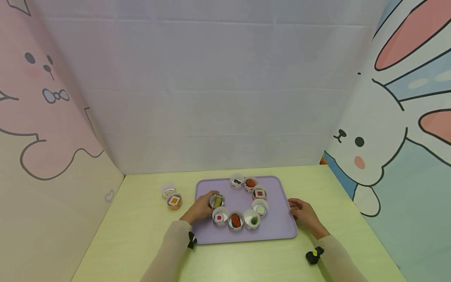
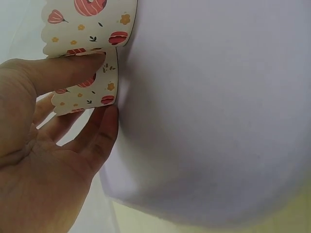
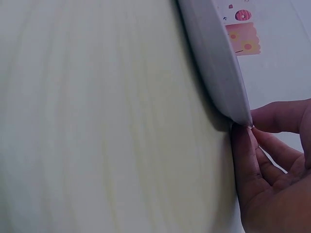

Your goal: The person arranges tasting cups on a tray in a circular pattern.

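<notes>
My left hand (image 1: 202, 208) grips a small paper cup (image 1: 217, 201) with a yellow-green piece inside, at the left of a lilac tray (image 1: 278, 227). In the left wrist view, thumb and fingers lie on either side of that patterned cup (image 2: 92, 90), and a neighbouring cup (image 2: 92, 24) stands close by. At the tray's right edge, my right hand (image 1: 305, 213) pinches the rim between thumb and finger; the right wrist view has the fingertips (image 3: 243, 141) against the rim. Several cups form a curve on the tray, among them one with a red-orange topping (image 1: 235, 221) and one with a green piece (image 1: 251, 219).
Left of the tray, a cup with an orange-and-white square (image 1: 174, 201) stands against another cup (image 1: 168, 190) on the pale yellow table (image 1: 141, 235). A white cloth (image 1: 225, 98) hangs behind, with cartoon-printed panels on both sides.
</notes>
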Demonstrator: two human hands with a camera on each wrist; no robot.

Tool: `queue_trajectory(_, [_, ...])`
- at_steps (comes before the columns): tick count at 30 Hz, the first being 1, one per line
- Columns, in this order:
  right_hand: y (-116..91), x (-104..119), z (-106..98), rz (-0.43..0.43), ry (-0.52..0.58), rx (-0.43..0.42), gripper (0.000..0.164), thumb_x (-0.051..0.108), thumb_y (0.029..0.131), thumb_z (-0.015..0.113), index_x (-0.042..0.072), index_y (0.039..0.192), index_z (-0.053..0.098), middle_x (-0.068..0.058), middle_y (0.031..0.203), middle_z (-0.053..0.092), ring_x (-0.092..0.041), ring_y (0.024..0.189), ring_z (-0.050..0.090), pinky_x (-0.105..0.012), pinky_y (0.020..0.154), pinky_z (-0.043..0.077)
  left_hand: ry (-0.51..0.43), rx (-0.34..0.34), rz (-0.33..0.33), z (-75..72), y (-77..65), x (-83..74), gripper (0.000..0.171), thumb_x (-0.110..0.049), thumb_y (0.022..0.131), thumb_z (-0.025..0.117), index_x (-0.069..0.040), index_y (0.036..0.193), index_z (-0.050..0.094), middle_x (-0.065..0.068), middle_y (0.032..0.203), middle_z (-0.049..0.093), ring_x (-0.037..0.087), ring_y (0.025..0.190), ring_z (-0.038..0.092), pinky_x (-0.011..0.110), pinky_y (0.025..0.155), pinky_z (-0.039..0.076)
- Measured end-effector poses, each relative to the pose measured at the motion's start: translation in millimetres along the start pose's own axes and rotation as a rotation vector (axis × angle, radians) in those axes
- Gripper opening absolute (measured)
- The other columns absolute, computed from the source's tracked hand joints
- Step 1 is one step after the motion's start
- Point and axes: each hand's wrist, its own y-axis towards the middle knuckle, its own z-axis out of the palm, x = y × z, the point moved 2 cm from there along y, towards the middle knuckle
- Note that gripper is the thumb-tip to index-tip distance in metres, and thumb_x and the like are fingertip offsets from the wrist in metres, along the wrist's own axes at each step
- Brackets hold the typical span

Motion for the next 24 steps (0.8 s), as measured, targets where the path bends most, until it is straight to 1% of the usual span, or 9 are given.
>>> queue_trajectory(4, [-0.7, 0.6, -0.5, 0.0, 0.008, 0.002, 0.044, 0.0, 0.09, 0.057, -0.005, 0.133, 0.054, -0.021, 0.115, 0.062, -0.014, 0.09, 0.06, -0.026, 0.072, 0.054, -0.006, 0.007, 0.002, -3.4, -3.1, -2.3, 0.068, 0.001, 0.08, 0.071, -0.008, 0.143, 0.046, 0.018, 0.126, 0.063, 0.025, 0.101, 0.058, 0.041, 0.083, 0.05])
queue_trajectory(6, [-1.1, 0.9, -0.8, -0.001, 0.012, 0.005, 0.044, 0.0, 0.09, 0.057, -0.005, 0.134, 0.054, -0.021, 0.115, 0.062, -0.015, 0.091, 0.06, -0.026, 0.072, 0.054, -0.019, 0.011, -0.005, -5.6, -5.5, -3.9, 0.068, 0.0, 0.081, 0.07, -0.008, 0.144, 0.045, 0.017, 0.127, 0.062, 0.027, 0.102, 0.059, 0.039, 0.078, 0.049])
queue_trajectory(7, [-1.2, 1.1, -0.9, 0.0, 0.015, 0.004, 0.045, 0.0, 0.089, 0.058, -0.005, 0.133, 0.054, -0.021, 0.115, 0.062, -0.015, 0.091, 0.06, -0.026, 0.072, 0.054, -0.022, 0.009, -0.008, -6.9, -6.8, -4.6, 0.067, -0.001, 0.082, 0.07, -0.008, 0.144, 0.045, 0.017, 0.128, 0.062, 0.028, 0.104, 0.059, 0.038, 0.078, 0.049])
queue_trajectory(9, [-1.2, 1.3, -0.8, 0.001, 0.016, 0.005, 0.045, 0.0, 0.089, 0.058, -0.005, 0.134, 0.054, -0.021, 0.115, 0.062, -0.013, 0.09, 0.06, -0.026, 0.071, 0.054, -0.029, 0.003, -0.013, -9.4, -9.4, -5.9, 0.067, -0.002, 0.082, 0.07, -0.008, 0.144, 0.045, 0.016, 0.133, 0.059, 0.031, 0.112, 0.059, 0.039, 0.08, 0.05])
queue_trajectory(12, [-1.1, 1.2, -0.7, 0.0, 0.019, 0.01, 0.045, 0.001, 0.089, 0.058, -0.005, 0.134, 0.053, -0.02, 0.114, 0.062, -0.011, 0.088, 0.06, -0.025, 0.071, 0.054, -0.036, -0.028, 0.006, -13.4, -12.4, -7.3, 0.067, -0.001, 0.081, 0.07, -0.006, 0.143, 0.045, 0.018, 0.135, 0.058, 0.035, 0.119, 0.059, 0.044, 0.087, 0.052])
queue_trajectory(15, [-1.1, 1.3, -0.5, -0.003, 0.017, 0.011, 0.045, 0.001, 0.089, 0.058, -0.005, 0.134, 0.053, -0.02, 0.115, 0.062, -0.01, 0.088, 0.06, -0.025, 0.071, 0.054, -0.059, -0.061, 0.023, -19.1, -15.2, -9.5, 0.067, 0.0, 0.08, 0.071, -0.004, 0.142, 0.046, 0.018, 0.134, 0.058, 0.036, 0.121, 0.059, 0.049, 0.093, 0.052])
queue_trajectory(18, [-1.4, 1.4, -0.8, -0.005, 0.013, 0.01, 0.045, 0.0, 0.089, 0.058, -0.005, 0.134, 0.053, -0.021, 0.116, 0.062, -0.012, 0.09, 0.06, -0.026, 0.072, 0.054, -0.104, -0.089, 0.026, -26.6, -18.6, -13.8, 0.066, 0.0, 0.08, 0.07, -0.004, 0.142, 0.046, 0.018, 0.134, 0.058, 0.037, 0.122, 0.058, 0.051, 0.096, 0.051])
queue_trajectory(20, [-1.8, 1.3, -0.9, -0.009, 0.006, 0.008, 0.045, 0.0, 0.089, 0.058, -0.006, 0.134, 0.053, -0.022, 0.116, 0.062, -0.014, 0.091, 0.06, -0.027, 0.072, 0.054, -0.124, -0.102, 0.019, -31.8, -21.6, -17.8, 0.065, -0.001, 0.082, 0.069, -0.006, 0.143, 0.046, 0.018, 0.137, 0.057, 0.036, 0.123, 0.057, 0.05, 0.097, 0.05])
queue_trajectory(24, [-2.6, 1.7, -1.1, -0.009, 0.001, 0.001, 0.044, -0.001, 0.089, 0.058, -0.006, 0.133, 0.054, -0.021, 0.115, 0.062, -0.015, 0.09, 0.06, -0.027, 0.072, 0.054, -0.124, -0.149, 0.037, -40.8, -27.2, -24.3, 0.062, -0.003, 0.084, 0.07, -0.007, 0.142, 0.047, 0.018, 0.137, 0.057, 0.034, 0.122, 0.057, 0.048, 0.096, 0.051])
